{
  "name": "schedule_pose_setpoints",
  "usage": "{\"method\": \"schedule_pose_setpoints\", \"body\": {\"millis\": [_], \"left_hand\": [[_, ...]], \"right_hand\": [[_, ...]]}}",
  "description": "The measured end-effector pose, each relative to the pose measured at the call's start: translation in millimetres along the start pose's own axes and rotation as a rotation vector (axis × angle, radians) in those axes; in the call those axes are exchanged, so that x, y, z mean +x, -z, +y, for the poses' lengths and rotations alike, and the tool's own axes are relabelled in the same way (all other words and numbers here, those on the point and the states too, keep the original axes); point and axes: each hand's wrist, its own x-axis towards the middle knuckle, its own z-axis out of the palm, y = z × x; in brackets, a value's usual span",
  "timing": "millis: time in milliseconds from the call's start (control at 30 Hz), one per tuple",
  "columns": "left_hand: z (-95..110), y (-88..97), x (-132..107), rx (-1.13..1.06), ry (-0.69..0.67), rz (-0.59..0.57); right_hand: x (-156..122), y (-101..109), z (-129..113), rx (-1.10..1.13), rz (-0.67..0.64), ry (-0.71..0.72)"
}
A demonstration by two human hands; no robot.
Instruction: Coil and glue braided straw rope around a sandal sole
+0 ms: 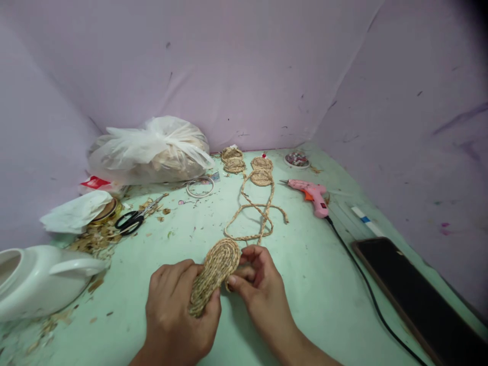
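My left hand (171, 300) is closed around a woven straw sole (218, 272), oval and slightly narrowed in the middle, tilted up over the table. At the sole's right edge, my right hand (263, 290) pinches a braided straw cord; part of it is hidden behind the fingers. That braided cord (249, 237) runs away from the hand across the table in loose loops, its free end lying at the right. Beyond the loops lies a flat pair of joined coiled straw rounds (261, 177) with a red spot at the top. Another coiled straw piece (233, 165) lies beside it.
To the right are a pink glue gun (314, 195), its black cable (362, 274) and a dark phone (415, 300). Black-handled scissors (133, 222), a white jug (49, 279) and a stuffed plastic bag (152, 152) occupy the left. A small dish (297, 160) stands at the back.
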Motion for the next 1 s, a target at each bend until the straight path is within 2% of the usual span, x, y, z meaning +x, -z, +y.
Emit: {"method": "schedule_pose_setpoints", "body": {"millis": [167, 400, 533, 600, 800, 900, 1000], "left_hand": [[1, 0.0, -2, -0.033, 0.037, 0.005], [2, -1.2, -5, -0.038, 0.063, -0.020], [-1, -1.9, -7, 0.015, 0.062, -0.077], [-2, -2.7, -7, 0.038, 0.077, -0.100], [-5, -3.7, -5, 0.047, 0.133, -0.099], [-9, -2.8, -6, 0.076, 0.167, -0.080], [-14, -3.1, -6, 0.141, 0.208, -0.081]], "right_hand": [[-2, 4, 1, -0.187, -0.046, 0.098], [-2, 3, 1, -0.262, -0.072, 0.063], [-5, 9, -5, -0.416, -0.098, 0.062], [-8, 15, -11, -0.622, -0.153, 0.140], [-1, 34, -31, -1.263, -0.398, 0.508], [14, 45, -39, -1.487, -0.508, 0.615], [31, 56, -44, -1.633, -0.515, 0.687]]}}
